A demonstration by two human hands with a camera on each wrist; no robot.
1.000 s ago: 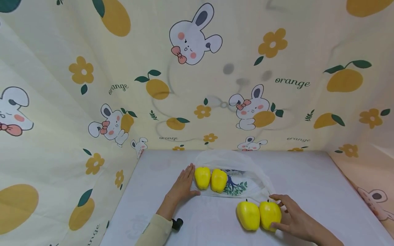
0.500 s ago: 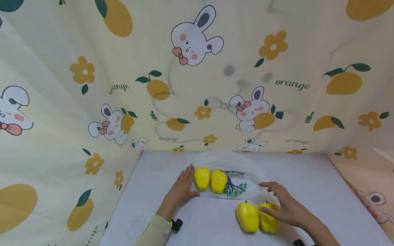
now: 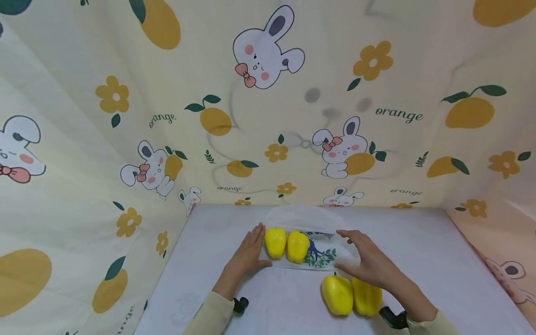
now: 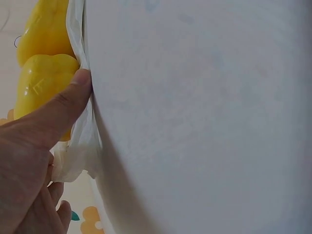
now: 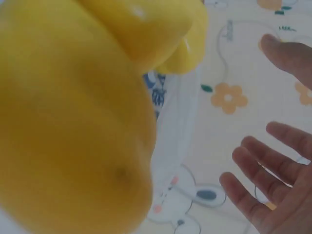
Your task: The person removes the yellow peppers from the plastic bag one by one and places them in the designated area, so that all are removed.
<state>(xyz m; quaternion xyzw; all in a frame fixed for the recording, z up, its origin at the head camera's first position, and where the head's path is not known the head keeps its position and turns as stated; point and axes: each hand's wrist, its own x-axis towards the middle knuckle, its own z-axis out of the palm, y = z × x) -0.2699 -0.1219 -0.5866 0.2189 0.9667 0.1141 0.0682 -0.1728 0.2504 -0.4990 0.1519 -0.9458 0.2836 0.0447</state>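
Observation:
Two yellow bell peppers, the left one [image 3: 275, 243] and the right one [image 3: 298, 247], lie in the left part of a white plastic bag [image 3: 341, 251] with a printed tree. My left hand [image 3: 248, 253] rests at the bag's left end with straight fingers. Its thumb touches the bag's near edge, beside the peppers, in the left wrist view. Above the bag's right end, my right hand [image 3: 368, 258] is spread, thumb and fingers apart, holding nothing. Two larger yellow bell peppers, one fully visible [image 3: 337, 294] and one partly behind my right hand and forearm [image 3: 367, 298], sit before the bag.
A white-covered table [image 3: 439, 260] carries everything. Behind and at the sides hangs a cream cloth [image 3: 259, 107] printed with rabbits, oranges and flowers. Black wrist cameras, left [image 3: 240, 305] and right [image 3: 393, 318], are worn on both wrists.
My right hand has left the right-hand near pepper and moved away and leftward, over the bag's right end. The left hand and all the peppers stay where they were.

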